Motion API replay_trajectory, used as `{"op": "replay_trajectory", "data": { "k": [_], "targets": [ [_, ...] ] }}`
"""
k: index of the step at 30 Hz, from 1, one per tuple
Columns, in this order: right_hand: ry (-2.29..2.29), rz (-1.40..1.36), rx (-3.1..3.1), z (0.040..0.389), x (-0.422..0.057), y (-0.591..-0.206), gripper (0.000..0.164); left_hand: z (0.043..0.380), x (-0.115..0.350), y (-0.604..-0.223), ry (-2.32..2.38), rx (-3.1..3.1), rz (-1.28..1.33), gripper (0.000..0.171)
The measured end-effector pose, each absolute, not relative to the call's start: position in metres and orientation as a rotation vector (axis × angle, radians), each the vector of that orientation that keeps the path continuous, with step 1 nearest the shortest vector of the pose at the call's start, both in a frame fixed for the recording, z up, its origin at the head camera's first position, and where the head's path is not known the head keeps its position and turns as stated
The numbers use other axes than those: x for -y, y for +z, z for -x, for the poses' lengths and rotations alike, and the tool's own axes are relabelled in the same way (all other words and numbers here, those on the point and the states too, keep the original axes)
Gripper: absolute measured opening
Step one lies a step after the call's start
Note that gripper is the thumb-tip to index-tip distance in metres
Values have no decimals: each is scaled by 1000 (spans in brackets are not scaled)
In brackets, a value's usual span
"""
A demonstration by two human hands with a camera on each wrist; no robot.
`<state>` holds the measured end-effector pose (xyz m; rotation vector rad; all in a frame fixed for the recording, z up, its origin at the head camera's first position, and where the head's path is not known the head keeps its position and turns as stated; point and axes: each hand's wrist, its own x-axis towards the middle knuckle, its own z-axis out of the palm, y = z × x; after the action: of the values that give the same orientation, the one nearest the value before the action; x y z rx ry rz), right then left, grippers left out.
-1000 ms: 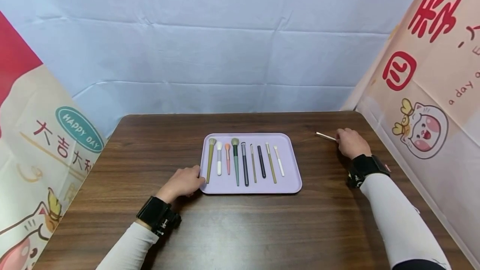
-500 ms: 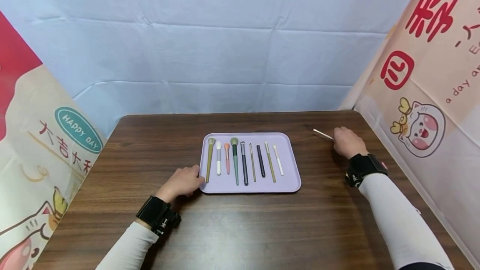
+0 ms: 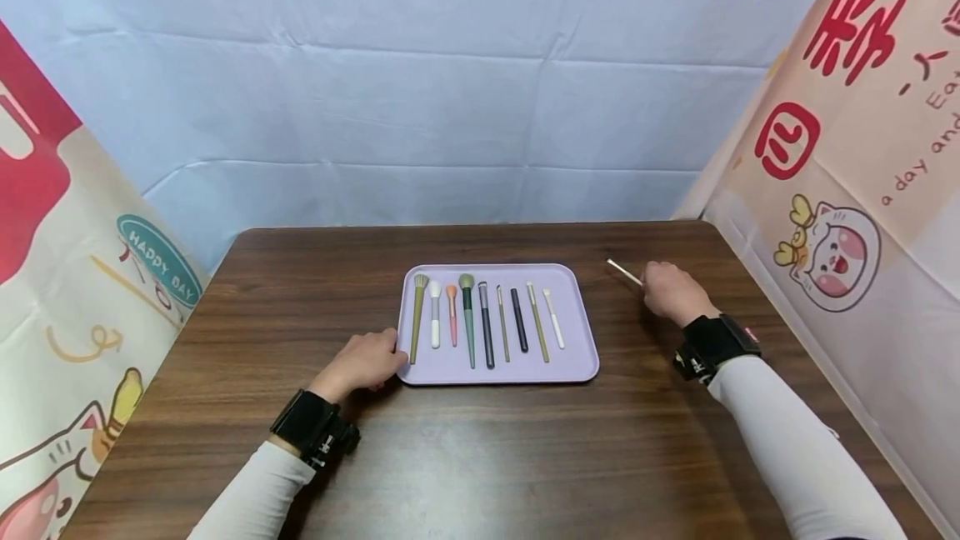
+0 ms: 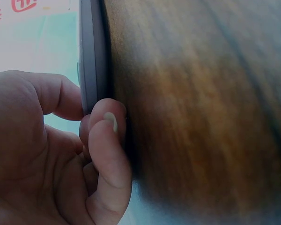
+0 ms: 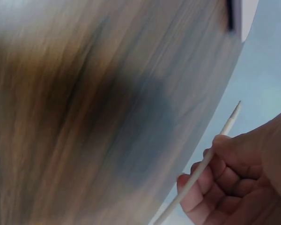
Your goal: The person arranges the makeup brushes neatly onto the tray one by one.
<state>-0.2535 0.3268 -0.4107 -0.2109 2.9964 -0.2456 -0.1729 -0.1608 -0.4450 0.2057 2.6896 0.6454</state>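
A lilac tray lies on the table with several makeup brushes laid side by side, among them a green brush and a short white brush. My left hand grips the tray's front left corner. In the left wrist view, the tray's edge runs between the thumb and the curled fingers. Right of the tray, my right hand pinches a thin white makeup brush above the table. In the right wrist view, this brush is held between thumb and fingers, its narrow darker tip past the thumb.
The brown wooden table extends around the tray. A pale blue cloth hangs behind it. Printed cloths stand along the left side and the right side.
My right hand has moved left toward the tray with the thin white brush, which now points more steeply up and left. My left hand stays on the tray's corner.
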Motion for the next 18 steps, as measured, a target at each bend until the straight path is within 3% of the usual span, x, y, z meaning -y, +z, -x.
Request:
{"op": "replay_trajectory", "data": {
  "k": [8, 18],
  "targets": [
    [-322, 262, -3011, 241, -294, -402, 14, 174, 161, -446, 626, -2712, -220, 21],
    [-334, 298, -3046, 229, -263, -394, 12, 174, 161, -448, 630, -2709, -227, 22]
  ]
}}
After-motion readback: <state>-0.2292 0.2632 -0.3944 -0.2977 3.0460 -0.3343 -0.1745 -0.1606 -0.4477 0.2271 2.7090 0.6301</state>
